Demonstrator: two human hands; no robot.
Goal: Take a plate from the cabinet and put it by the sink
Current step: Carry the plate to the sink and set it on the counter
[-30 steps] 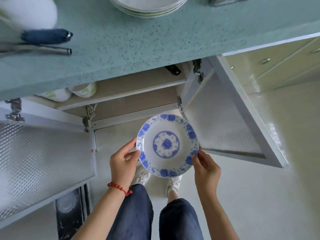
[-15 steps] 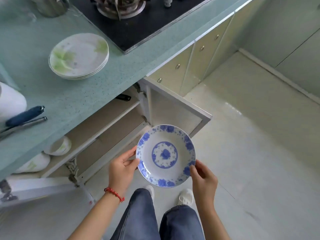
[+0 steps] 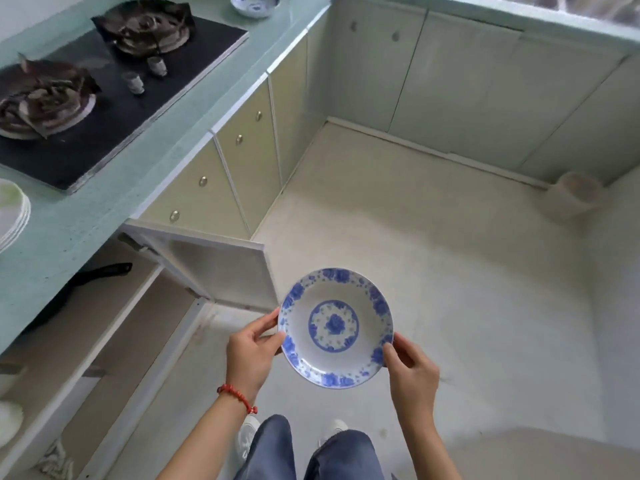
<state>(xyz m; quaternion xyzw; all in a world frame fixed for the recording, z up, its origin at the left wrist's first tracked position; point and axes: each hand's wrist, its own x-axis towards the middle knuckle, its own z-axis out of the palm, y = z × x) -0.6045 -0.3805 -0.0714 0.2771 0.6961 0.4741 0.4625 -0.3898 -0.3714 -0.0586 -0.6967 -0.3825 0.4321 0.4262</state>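
A white plate with a blue flower pattern (image 3: 335, 327) is held level over the floor, in front of my legs. My left hand (image 3: 251, 355) grips its left rim, and a red bead bracelet sits on that wrist. My right hand (image 3: 410, 372) grips the lower right rim. The open cabinet (image 3: 114, 317) lies to the left below the counter, its door (image 3: 221, 268) swung out toward the plate. No sink is in view.
The green countertop (image 3: 104, 202) runs along the left with a black gas hob (image 3: 104, 91), a stack of white plates (image 3: 12, 213) at the left edge and a blue-patterned bowl (image 3: 254, 3) at the far end. Shut cabinets line the back. A pale bucket (image 3: 575, 199) stands on the floor at right.
My view has swung up and to the right, from the open cabinet toward the floor and the far cabinets. The plate stays held in both hands, now right of the cabinet door.
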